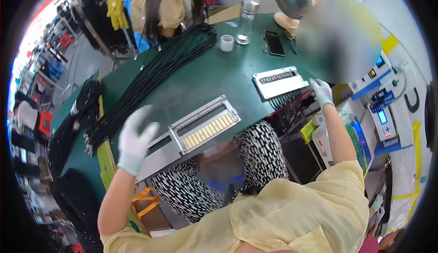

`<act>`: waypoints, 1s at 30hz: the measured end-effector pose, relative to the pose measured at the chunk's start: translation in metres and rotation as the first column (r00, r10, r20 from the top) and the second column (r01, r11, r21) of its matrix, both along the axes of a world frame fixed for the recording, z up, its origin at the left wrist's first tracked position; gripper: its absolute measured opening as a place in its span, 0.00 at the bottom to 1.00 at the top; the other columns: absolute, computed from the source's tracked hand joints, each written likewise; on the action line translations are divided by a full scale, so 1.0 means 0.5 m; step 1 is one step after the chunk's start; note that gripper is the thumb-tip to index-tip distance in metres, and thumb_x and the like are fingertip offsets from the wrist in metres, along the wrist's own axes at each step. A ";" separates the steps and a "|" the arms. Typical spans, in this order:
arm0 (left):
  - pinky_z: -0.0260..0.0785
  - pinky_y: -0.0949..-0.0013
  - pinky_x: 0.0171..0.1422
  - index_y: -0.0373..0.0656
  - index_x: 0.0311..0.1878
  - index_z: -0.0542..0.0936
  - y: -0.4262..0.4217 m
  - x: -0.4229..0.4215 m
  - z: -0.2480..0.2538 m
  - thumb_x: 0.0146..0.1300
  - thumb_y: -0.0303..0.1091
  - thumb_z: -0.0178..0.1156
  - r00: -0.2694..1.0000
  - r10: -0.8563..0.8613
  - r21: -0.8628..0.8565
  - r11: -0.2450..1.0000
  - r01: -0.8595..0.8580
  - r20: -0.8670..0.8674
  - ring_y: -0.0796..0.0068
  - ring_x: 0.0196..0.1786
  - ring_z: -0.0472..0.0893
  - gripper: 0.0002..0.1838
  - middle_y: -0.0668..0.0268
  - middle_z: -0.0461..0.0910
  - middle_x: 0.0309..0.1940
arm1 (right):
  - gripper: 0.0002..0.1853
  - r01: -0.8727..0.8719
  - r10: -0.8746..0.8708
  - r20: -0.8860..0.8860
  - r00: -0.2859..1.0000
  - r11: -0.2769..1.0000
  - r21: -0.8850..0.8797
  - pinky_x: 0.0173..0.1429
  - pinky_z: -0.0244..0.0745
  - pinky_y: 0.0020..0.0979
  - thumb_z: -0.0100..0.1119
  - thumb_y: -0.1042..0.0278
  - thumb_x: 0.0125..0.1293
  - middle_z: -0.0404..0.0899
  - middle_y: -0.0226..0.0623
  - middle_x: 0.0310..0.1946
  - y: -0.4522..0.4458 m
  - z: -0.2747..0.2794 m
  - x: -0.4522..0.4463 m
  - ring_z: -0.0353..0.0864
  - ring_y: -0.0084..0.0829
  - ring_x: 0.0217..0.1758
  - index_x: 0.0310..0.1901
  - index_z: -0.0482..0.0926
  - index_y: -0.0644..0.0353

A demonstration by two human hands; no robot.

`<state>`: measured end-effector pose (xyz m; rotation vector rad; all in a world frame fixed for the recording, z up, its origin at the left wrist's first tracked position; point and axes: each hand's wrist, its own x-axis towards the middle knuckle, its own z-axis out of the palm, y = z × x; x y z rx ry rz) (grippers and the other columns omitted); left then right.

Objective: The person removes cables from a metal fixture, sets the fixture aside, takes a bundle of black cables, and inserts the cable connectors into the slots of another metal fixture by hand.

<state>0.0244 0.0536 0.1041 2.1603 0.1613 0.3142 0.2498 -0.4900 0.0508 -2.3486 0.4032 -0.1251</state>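
Observation:
My left hand (134, 141), in a white glove, is raised over the left end of a long metal fixture (159, 158), fingers spread and slightly blurred, holding nothing. The fixture lies slanted along the table's front edge and has a row of cream-coloured blocks (209, 131) and open slots. My right hand (322, 92), also gloved, is at the table's right edge, beside a smaller silver fixture (280, 83). Its fingers are bunched together; what they hold, if anything, is too small to tell. Dark cables hang from the smaller fixture's front side.
Long black cables (150, 75) cross the green table (214, 70) on the left. Toward the back are a white tape roll (226, 43), a glass bottle (247, 22), a phone (274, 43) and a fan (294, 0). Instruments with displays (383, 121) stand at the right.

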 end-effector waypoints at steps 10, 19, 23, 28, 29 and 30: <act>0.63 0.58 0.71 0.44 0.57 0.81 -0.413 0.303 -0.133 0.61 0.43 0.62 0.872 -0.486 0.362 0.826 0.433 0.066 0.55 0.64 0.73 0.22 0.56 0.78 0.58 | 0.18 -0.053 0.177 -0.315 0.932 0.929 0.366 0.21 0.60 0.28 0.65 0.49 0.62 0.72 0.28 0.18 -0.057 -0.066 0.120 0.67 0.23 0.17 0.28 0.79 0.57; 0.62 0.64 0.72 0.39 0.65 0.74 -0.392 0.334 -0.120 0.62 0.45 0.67 0.916 -0.389 -0.149 0.904 0.401 0.100 0.59 0.67 0.72 0.32 0.53 0.73 0.64 | 0.14 -0.236 0.035 0.368 0.929 0.821 0.519 0.46 0.74 0.25 0.65 0.63 0.64 0.80 0.35 0.38 0.063 0.065 0.027 0.78 0.22 0.40 0.46 0.79 0.63; 0.61 0.49 0.73 0.44 0.78 0.49 -0.348 0.350 0.025 0.67 0.71 0.44 0.877 -0.470 -0.929 0.274 0.248 0.095 0.48 0.69 0.68 0.48 0.47 0.58 0.72 | 0.19 -0.831 0.654 0.513 0.556 0.446 0.333 0.53 0.75 0.27 0.64 0.73 0.64 0.81 0.36 0.46 0.194 0.227 -0.170 0.79 0.24 0.46 0.56 0.76 0.64; 0.76 0.52 0.55 0.39 0.69 0.65 -0.219 0.319 -0.040 0.70 0.52 0.59 0.953 -0.265 -0.882 0.471 -0.005 -0.147 0.54 0.54 0.81 0.33 0.54 0.77 0.51 | 0.17 -0.312 0.168 0.271 0.948 0.667 0.676 0.53 0.76 0.27 0.67 0.67 0.64 0.83 0.32 0.41 0.059 0.013 -0.179 0.81 0.23 0.46 0.51 0.80 0.65; 0.77 0.52 0.53 0.40 0.64 0.70 -0.173 0.321 -0.090 0.69 0.46 0.61 0.946 -0.286 -0.856 0.517 0.020 -0.151 0.53 0.54 0.81 0.27 0.57 0.79 0.49 | 0.15 -0.182 0.061 0.199 0.978 0.716 0.674 0.49 0.76 0.25 0.65 0.64 0.65 0.82 0.31 0.39 0.007 -0.048 -0.175 0.80 0.22 0.44 0.49 0.80 0.64; 0.75 0.56 0.57 0.37 0.63 0.72 -0.173 0.308 -0.105 0.68 0.46 0.62 0.954 -0.171 -0.778 0.622 -0.089 -0.246 0.56 0.57 0.80 0.27 0.55 0.78 0.54 | 0.16 0.006 -0.043 0.052 0.998 0.823 0.568 0.46 0.74 0.22 0.64 0.60 0.66 0.80 0.30 0.36 -0.038 -0.113 -0.177 0.80 0.22 0.41 0.48 0.79 0.63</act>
